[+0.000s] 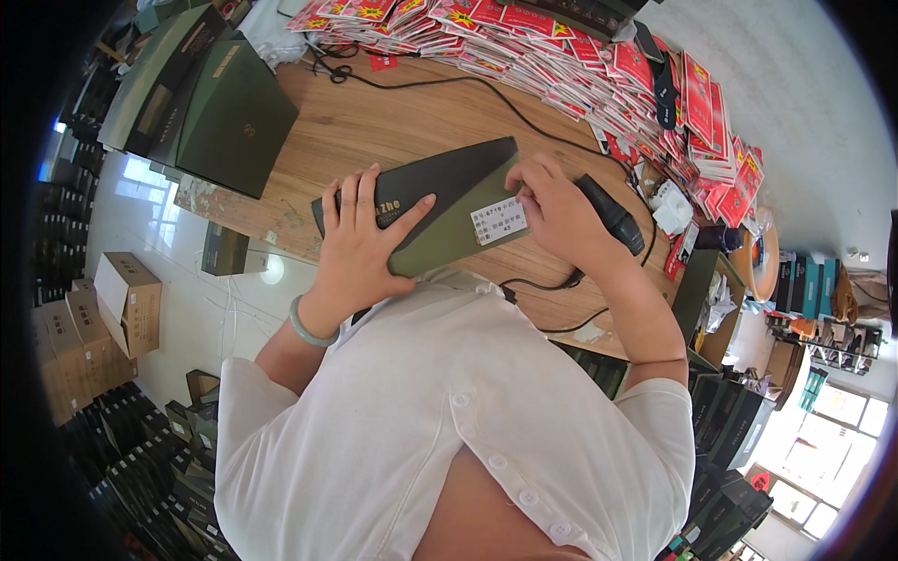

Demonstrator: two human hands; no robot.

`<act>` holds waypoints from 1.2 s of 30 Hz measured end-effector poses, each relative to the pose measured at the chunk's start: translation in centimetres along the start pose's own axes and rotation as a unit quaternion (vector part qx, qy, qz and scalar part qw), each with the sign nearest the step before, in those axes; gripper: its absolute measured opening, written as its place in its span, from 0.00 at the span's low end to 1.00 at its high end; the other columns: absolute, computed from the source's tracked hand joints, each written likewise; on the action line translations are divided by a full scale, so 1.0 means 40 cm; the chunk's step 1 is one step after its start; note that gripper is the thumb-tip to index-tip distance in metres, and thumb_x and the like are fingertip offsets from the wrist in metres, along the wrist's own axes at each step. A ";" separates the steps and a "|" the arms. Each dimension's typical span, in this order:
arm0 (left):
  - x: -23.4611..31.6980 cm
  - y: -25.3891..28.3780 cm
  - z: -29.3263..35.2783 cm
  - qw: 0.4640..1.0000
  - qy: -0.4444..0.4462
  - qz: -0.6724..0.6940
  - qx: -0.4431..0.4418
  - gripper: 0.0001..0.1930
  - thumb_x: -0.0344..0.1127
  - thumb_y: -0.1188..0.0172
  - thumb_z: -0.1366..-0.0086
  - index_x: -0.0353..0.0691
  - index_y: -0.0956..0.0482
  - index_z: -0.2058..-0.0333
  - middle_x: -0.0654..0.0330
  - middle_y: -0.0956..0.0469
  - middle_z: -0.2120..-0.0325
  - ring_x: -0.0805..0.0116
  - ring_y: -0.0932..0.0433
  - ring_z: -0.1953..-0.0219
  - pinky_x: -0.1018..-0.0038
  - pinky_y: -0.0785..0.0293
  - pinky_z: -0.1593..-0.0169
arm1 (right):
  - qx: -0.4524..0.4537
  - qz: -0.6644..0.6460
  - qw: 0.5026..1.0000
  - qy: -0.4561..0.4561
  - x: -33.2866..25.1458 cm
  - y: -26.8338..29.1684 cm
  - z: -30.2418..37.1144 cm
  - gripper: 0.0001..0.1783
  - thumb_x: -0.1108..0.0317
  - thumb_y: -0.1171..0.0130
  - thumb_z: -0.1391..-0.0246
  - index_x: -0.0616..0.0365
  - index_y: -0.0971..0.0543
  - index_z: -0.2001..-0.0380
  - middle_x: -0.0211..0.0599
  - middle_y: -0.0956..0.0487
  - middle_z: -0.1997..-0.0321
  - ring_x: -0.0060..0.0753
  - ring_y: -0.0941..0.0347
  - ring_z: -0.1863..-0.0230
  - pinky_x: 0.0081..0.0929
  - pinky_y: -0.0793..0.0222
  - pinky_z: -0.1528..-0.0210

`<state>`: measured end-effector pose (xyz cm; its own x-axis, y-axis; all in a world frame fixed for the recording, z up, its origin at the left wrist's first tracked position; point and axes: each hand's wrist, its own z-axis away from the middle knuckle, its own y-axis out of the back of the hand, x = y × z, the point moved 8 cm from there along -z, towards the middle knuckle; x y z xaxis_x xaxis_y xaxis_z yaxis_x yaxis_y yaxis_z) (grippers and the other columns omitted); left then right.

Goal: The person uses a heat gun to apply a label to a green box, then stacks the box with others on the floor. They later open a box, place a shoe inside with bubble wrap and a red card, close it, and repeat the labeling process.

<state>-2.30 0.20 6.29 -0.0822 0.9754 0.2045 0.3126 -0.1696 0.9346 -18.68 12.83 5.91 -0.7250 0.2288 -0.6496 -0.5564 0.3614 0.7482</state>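
Observation:
A shoe box [449,245], dark green with a black section bearing gold lettering, lies slanted on the wooden table right against my shirt. My left hand [360,243] rests on its left part with fingers spread over the black section, the thumb reaching the near edge. A white printed label [498,222] is on the green face toward the right. At that label's right end, my right hand [558,208] has its thumb and index finger pinched together, the other fingers curled. Whether the label's right edge is lifted or stuck down is hidden by the fingertips.
A black handheld device [608,215] with a cable lies right of my right hand. Red-and-white printed packets [561,70] are heaped along the table's far edge. Large dark green boxes [234,117] stand at the far left; brown cartons [129,299] sit on the floor.

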 end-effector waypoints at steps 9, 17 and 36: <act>0.002 -0.001 0.003 1.000 -0.002 0.000 0.010 0.42 0.48 0.30 0.65 0.59 0.27 0.43 0.37 0.42 0.42 0.40 0.44 0.41 0.46 0.52 0.38 | 0.135 0.059 0.987 -0.070 0.031 0.007 0.058 0.06 0.75 0.39 0.50 0.59 0.21 0.67 0.41 0.30 0.62 0.46 0.29 0.59 0.39 0.31 0.57; 0.003 -0.004 0.007 1.000 -0.002 -0.004 0.008 0.42 0.49 0.31 0.63 0.60 0.27 0.42 0.36 0.44 0.41 0.40 0.44 0.41 0.45 0.53 0.37 | 0.143 0.124 0.980 -0.054 0.025 -0.025 0.056 0.04 0.77 0.40 0.49 0.63 0.23 0.68 0.43 0.29 0.64 0.48 0.29 0.61 0.39 0.32 0.60; 0.005 0.000 0.013 1.000 -0.002 -0.005 0.006 0.43 0.50 0.30 0.65 0.60 0.28 0.42 0.37 0.43 0.42 0.40 0.43 0.42 0.45 0.51 0.38 | 0.108 -0.116 0.980 -0.124 0.048 -0.006 0.088 0.09 0.78 0.41 0.47 0.62 0.27 0.62 0.45 0.32 0.57 0.46 0.28 0.59 0.37 0.28 0.58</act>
<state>-1.83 0.49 6.17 -0.0820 0.9777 0.1933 0.3221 -0.1575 0.9335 -18.51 16.38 3.99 -0.4536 0.3197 -0.8319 -0.5765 0.6065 0.5475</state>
